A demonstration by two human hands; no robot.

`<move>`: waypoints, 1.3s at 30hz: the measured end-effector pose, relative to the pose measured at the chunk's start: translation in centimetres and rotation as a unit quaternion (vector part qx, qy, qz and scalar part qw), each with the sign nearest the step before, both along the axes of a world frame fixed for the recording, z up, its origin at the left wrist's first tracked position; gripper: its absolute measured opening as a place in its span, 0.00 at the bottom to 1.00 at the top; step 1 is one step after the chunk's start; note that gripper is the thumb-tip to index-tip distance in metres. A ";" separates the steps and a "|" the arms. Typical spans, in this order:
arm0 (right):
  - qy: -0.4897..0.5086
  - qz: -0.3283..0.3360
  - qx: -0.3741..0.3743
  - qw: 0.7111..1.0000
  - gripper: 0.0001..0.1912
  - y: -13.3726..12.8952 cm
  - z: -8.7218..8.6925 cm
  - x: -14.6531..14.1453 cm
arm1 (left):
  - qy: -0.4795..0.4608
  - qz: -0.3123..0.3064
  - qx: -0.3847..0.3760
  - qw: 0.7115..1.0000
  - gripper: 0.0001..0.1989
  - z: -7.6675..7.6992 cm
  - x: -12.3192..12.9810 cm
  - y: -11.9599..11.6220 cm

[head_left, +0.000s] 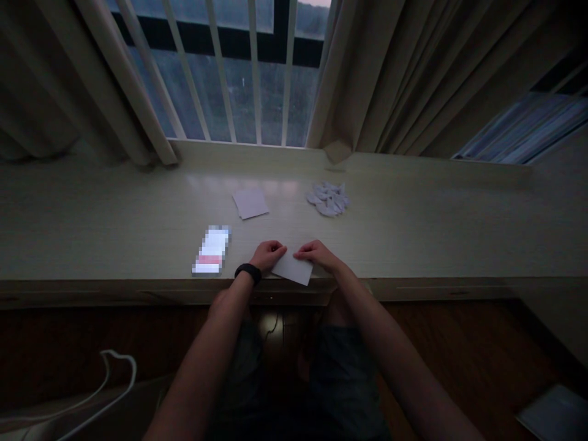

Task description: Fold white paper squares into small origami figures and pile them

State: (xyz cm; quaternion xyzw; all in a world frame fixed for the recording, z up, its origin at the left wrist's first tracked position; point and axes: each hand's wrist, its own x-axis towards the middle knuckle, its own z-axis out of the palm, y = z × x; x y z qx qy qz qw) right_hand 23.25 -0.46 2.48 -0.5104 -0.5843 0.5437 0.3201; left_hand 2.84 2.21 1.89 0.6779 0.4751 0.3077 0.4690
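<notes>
Between my hands is a white sheet of paper (294, 269), tilted at the front edge of the pale ledge. My left hand (267, 254), with a black band on its wrist, pinches the paper's far left corner between thumb and fingers. On the other side, my right hand (319, 254) is closed on the far right part of the same sheet. A small stack of white square sheets (251, 203) lies farther back, left of centre. Right of that stack sits a heap of crumpled or folded white paper pieces (328, 199).
A lit phone (212, 250), its screen blurred, lies on the ledge (413, 226) to the left of my hands. Behind rises a barred window (229, 92) between long curtains (367, 73). A white cable or hanger-like loop (133, 367) shows at the lower left.
</notes>
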 end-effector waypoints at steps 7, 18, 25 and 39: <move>0.038 -0.030 -0.085 0.995 0.16 -1.1 0.5 5.3 | 0.002 0.063 0.017 0.998 0.17 -0.4 0.0 0.2; -0.297 -0.085 0.339 0.889 0.18 -1.5 -1.7 -0.5 | 0.117 0.129 0.061 0.983 0.18 -0.8 0.8 0.3; -0.386 -0.058 0.353 0.850 0.15 -1.6 -3.1 -1.7 | 0.145 0.165 0.205 0.954 0.15 -0.9 0.8 -1.3; -0.467 -0.052 0.337 0.816 0.18 -3.8 -0.8 -3.9 | 0.287 0.019 0.353 0.891 0.17 -1.2 -0.4 -4.0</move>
